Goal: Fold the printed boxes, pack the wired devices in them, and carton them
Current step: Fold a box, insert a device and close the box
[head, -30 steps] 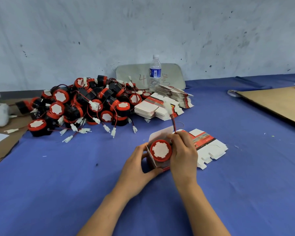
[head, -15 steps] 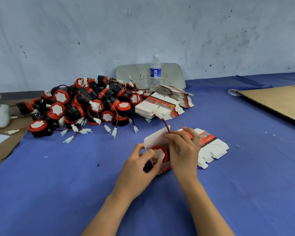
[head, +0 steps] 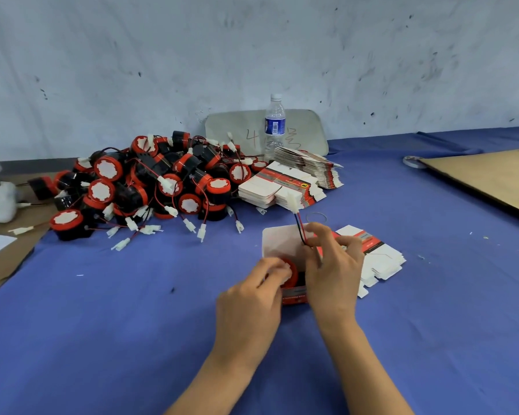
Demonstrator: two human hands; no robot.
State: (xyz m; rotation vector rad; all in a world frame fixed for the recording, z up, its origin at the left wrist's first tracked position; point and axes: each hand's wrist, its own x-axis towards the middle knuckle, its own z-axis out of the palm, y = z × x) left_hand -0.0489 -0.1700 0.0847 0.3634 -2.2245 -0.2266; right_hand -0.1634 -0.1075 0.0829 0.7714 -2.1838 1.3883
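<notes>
Red-rimmed device (head: 292,272) sits in the card box (head: 294,296) at lower centre, the left hand (head: 252,298) curling its grip over the top. The right hand (head: 333,268) pinches the springy wire (head: 299,227) low down. The box looks light and crushable, so it is probably best held by its corners.

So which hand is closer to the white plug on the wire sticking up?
Right. The right hand pinches the wire just below the white plug; the left hand is lower, fingers on the device.
</notes>
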